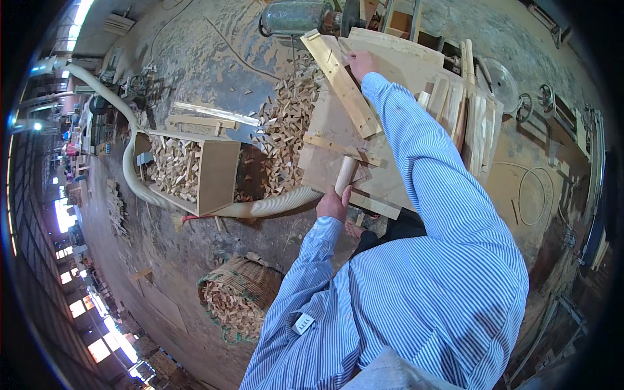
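My left hand (pixel 333 205) is closed around the near end of a pale, round wooden piece (pixel 346 174) that lies on the worktable (pixel 325 159) at its near left side. The far end of that piece rests against a short wooden strip (pixel 335 148). My right hand (pixel 361 64) reaches across to the far side of the table, its fingers curled in. Whatever those fingers pinch, if anything, is too small to make out. Beside it, a long light board (pixel 341 81) with holes slants across the tabletop.
Several wooden lengths (pixel 455 120) lie on the table's right side. Offcuts heap up (pixel 286 123) at its left, near a wooden box (pixel 218 172) of scraps and a ribbed hose (pixel 270 205). A wicker basket (pixel 240 286) of offcuts stands nearer; a green motor (pixel 292 16) sits beyond.
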{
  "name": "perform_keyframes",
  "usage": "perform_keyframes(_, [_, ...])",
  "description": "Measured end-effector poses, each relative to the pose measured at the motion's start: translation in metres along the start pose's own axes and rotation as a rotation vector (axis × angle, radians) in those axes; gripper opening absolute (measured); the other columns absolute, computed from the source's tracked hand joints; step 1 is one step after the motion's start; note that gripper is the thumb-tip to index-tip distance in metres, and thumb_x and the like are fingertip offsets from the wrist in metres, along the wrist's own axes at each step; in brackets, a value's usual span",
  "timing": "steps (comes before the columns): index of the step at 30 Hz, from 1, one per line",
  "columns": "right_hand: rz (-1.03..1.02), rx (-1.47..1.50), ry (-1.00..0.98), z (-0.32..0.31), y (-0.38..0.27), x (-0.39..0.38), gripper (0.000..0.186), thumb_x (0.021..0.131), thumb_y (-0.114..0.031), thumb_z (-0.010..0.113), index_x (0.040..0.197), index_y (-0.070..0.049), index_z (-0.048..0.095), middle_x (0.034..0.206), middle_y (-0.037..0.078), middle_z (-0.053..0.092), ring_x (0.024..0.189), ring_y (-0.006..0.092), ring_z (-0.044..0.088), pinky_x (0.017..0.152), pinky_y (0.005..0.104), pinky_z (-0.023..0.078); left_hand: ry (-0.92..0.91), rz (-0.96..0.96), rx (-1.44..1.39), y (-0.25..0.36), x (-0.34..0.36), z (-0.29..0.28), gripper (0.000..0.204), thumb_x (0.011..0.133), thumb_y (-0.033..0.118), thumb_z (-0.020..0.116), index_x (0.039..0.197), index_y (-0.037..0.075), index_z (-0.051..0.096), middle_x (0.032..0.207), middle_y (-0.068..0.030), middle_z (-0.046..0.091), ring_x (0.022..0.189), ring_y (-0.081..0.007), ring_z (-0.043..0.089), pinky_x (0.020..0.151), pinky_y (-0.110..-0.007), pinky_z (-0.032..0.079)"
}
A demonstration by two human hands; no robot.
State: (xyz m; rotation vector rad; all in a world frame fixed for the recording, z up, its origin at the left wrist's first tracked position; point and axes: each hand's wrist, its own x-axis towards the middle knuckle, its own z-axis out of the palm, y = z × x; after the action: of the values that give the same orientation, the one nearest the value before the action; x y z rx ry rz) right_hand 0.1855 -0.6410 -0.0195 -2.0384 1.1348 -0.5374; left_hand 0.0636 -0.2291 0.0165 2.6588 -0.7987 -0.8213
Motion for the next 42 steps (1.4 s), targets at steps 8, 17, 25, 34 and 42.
perform_keyframes(8, [0.005, 0.045, 0.023, 0.003, 0.014, 0.025, 0.022, 0.089, -0.029, 0.067, 0.099, -0.014, 0.080, 0.103, 0.017, 0.073, 0.097, 0.0378, 0.068, 0.091, 0.0476, 0.052, -0.001, -0.019, 0.008, 0.018, 0.015, -0.002, 0.057, 0.098, 0.058, 0.054, 0.105, 0.002, 0.056, 0.083, -0.0277, 0.069, 0.079, -0.0478, 0.068, 0.071, -0.056, 0.053])
perform_keyframes(17, [-0.002, 0.017, 0.014, -0.021, 0.021, 0.085, 0.023, 0.090, -0.028, 0.065, 0.100, -0.014, 0.080, 0.103, 0.018, 0.073, 0.098, 0.0380, 0.068, 0.093, 0.0471, 0.052, 0.021, -0.005, -0.019, 0.064, 0.066, -0.003, 0.059, 0.098, 0.060, 0.052, 0.105, 0.001, 0.056, 0.084, -0.0288, 0.068, 0.080, -0.0490, 0.067, 0.071, -0.057, 0.052])
perform_keyframes(25, [-0.108, -0.122, 0.084, -0.031, 0.022, 0.110, 0.031, 0.090, -0.038, 0.069, 0.107, -0.015, 0.079, 0.100, 0.015, 0.075, 0.091, 0.0351, 0.071, 0.087, 0.0453, 0.054, 0.056, 0.021, 0.004, 0.086, 0.090, -0.003, 0.061, 0.099, 0.061, 0.050, 0.104, 0.001, 0.056, 0.084, -0.0288, 0.069, 0.080, -0.0494, 0.067, 0.071, -0.056, 0.053])
perform_keyframes(34, [-0.223, -0.207, 0.196, -0.075, 0.017, 0.064, 0.027, 0.088, -0.030, 0.069, 0.105, -0.009, 0.075, 0.106, 0.020, 0.070, 0.101, 0.0393, 0.066, 0.089, 0.0492, 0.053, 0.072, 0.034, 0.038, 0.075, 0.076, -0.002, 0.060, 0.100, 0.059, 0.049, 0.101, -0.001, 0.056, 0.086, -0.0299, 0.068, 0.081, -0.0491, 0.067, 0.072, -0.056, 0.053])
perform_keyframes(42, [-0.110, -0.111, 0.200, -0.063, 0.006, -0.001, 0.030, 0.089, -0.033, 0.069, 0.103, -0.007, 0.076, 0.100, 0.021, 0.072, 0.097, 0.0390, 0.068, 0.091, 0.0496, 0.053, 0.132, 0.098, -0.014, 0.037, 0.041, 0.003, 0.055, 0.099, 0.056, 0.054, 0.098, 0.001, 0.056, 0.081, -0.0291, 0.068, 0.077, -0.0503, 0.066, 0.068, -0.058, 0.052])
